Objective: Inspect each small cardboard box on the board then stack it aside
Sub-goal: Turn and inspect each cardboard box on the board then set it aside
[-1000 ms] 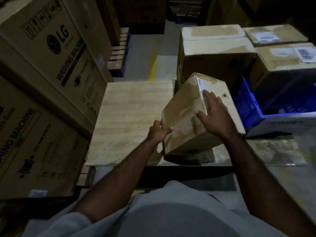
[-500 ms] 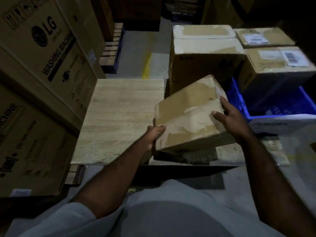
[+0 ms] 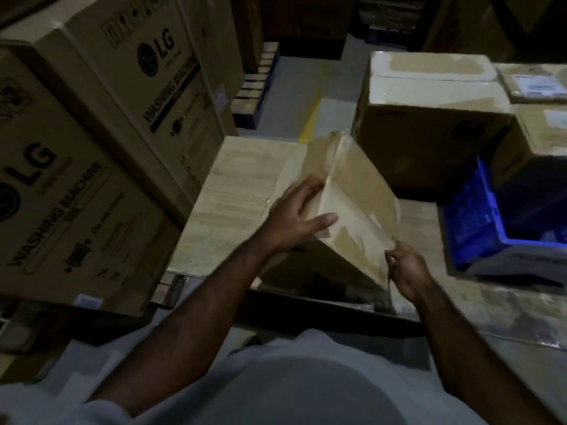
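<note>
A small taped cardboard box (image 3: pixel 356 207) is tilted up on one edge over the pale wooden board (image 3: pixel 239 191), one corner pointing away from me. My left hand (image 3: pixel 294 216) lies spread on its left face, with the thumb stretched across the near face. My right hand (image 3: pixel 405 268) pinches the box's lower right corner with curled fingers. The box's underside is hidden.
Large LG washing machine cartons (image 3: pixel 92 142) wall off the left side. Behind the board stands a bigger taped carton (image 3: pixel 429 118), with more labelled boxes (image 3: pixel 540 87) at the right. A blue plastic crate (image 3: pixel 503 216) sits right of the board. Grey floor (image 3: pixel 294 99) runs beyond.
The box has been turned further, its far corner now raised. My left hand moved from the near left edge up onto the left face. My right hand dropped from the right side to the lower right corner.
</note>
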Motion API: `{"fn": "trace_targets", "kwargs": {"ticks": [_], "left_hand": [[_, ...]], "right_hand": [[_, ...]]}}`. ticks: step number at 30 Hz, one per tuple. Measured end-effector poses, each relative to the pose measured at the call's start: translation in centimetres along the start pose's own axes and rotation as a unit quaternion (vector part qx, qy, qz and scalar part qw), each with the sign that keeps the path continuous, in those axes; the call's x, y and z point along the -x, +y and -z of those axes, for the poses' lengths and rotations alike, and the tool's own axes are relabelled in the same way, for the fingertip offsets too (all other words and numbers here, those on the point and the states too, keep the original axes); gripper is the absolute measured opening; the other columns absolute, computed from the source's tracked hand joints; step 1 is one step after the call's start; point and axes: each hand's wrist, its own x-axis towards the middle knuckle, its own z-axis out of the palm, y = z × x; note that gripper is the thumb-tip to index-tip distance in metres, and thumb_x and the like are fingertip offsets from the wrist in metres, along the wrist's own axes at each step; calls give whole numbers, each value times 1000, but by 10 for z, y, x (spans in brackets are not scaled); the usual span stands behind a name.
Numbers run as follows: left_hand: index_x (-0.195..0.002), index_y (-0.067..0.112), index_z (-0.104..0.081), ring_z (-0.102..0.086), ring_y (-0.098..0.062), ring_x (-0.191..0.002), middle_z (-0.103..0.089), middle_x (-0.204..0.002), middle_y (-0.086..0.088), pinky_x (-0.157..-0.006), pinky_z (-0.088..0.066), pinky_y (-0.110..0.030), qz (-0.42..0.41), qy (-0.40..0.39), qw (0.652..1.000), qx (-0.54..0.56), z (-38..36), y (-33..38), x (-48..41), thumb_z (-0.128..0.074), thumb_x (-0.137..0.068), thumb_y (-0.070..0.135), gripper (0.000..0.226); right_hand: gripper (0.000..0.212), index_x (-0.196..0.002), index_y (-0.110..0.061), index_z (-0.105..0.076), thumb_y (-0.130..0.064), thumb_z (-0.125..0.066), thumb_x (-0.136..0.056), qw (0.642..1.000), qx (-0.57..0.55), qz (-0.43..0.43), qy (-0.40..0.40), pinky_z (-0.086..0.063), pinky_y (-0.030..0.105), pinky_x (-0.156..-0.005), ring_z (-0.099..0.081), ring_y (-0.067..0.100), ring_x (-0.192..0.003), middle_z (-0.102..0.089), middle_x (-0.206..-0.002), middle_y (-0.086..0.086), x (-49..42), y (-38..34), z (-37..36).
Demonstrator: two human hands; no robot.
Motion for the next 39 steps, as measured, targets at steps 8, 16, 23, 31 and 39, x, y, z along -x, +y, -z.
{"fn": "trace_targets", "kwargs": {"ticks": [8, 16, 23, 31, 39], "left_hand": [[-155, 62, -12, 20, -26, -157, 7, -169, 26, -116, 13, -70, -40, -141, 943, -300, -20, 18, 10, -50, -87, 82, 80], [-158, 58, -5, 19, -34, -157, 11, -171, 19, -114, 12, -74, -68, -125, 913, -381, -50, 22, 2, -42, -86, 87, 86], [-159, 52, -15, 12, -27, -159, 4, -173, 12, -116, 12, -68, -53, -94, 931, -350, -52, 21, 1, -35, -91, 83, 78], [-158, 49, -29, 12, -25, -158, -4, -173, 13, -123, 9, -58, 29, -19, 973, -226, -26, 10, 5, -55, -87, 78, 81], [-144, 51, -44, 0, -17, -159, -18, -168, 25, -117, -6, -65, 86, 28, 990, -106, 14, -14, 14, -67, -84, 68, 67]], "right_hand": [[34, -128, -16, -64, -33, -38, -113, 998, 44, -3, -39, -55, 24, -61, -75, 17, -83, -75, -104, 4, 3, 16, -36], [33, -132, -22, -69, -28, -43, -112, 988, 91, 115, -55, -55, 43, -100, -68, 27, -120, -75, -125, 3, -1, -10, -32], [39, -137, -40, -64, -57, -52, -103, 986, 120, 100, -65, -42, 62, -114, -62, 33, -128, -69, -135, 0, -3, -9, -24], [43, -139, -32, -63, -55, -50, -105, 988, 133, 57, -60, -50, 40, -93, -62, 23, -124, -69, -133, -3, 6, 1, -35], [31, -117, -25, -61, -52, -51, -106, 991, 124, -30, -33, -49, 34, -70, -63, 19, -91, -64, -102, -5, -2, 18, -44]]}}
